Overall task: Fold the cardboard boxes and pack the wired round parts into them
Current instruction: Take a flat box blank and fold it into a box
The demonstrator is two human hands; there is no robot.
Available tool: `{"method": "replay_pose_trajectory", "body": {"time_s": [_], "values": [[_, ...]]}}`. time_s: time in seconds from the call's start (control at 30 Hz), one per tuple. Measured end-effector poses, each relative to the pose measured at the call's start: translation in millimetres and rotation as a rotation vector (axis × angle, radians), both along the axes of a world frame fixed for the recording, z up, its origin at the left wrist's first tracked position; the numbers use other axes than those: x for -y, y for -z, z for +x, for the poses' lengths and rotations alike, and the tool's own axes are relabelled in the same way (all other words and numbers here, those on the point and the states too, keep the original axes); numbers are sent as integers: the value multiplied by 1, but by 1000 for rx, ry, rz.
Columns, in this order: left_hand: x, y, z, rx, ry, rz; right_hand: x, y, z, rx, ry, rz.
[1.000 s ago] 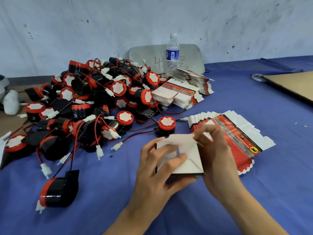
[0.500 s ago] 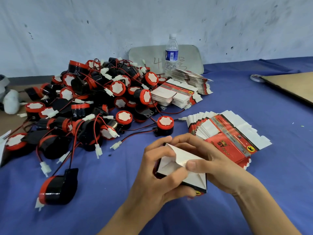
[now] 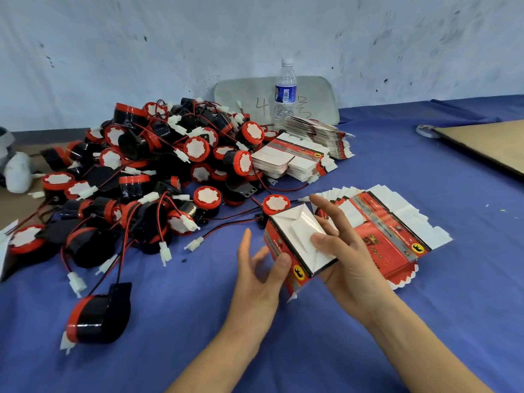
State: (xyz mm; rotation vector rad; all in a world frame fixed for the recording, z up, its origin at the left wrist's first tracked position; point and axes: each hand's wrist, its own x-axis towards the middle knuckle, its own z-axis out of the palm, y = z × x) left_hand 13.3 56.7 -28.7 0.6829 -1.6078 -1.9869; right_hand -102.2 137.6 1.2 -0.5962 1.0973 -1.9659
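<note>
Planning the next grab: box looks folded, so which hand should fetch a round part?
Probably left. The left hand is open, only its thumb touching the box, and nearer the parts; the right hand grips the box.

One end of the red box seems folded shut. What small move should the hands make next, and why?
Probably the left hand should reach for the nearest round part, just behind the box. The white end flaps look tucked in. The right hand grips the box with its thumb on them, and the left hand's fingers are spread, only its thumb touching the box.
</note>
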Motion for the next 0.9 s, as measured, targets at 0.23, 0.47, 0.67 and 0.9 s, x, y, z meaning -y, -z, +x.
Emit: {"method": "replay_pose_trajectory", "body": {"time_s": [0.23,0.47,0.67,0.9], "values": [[27,-4,0,-120,27,362,-5,-4,-3,112,-34,-75],[42,-6,9,-193,213,648,-3,-1,2,44,-101,-54],[53,-1,13,-215,278,709,-1,5,4,-120,-93,24],[55,3,13,-172,248,725,-2,10,5,-246,-135,45]]}}
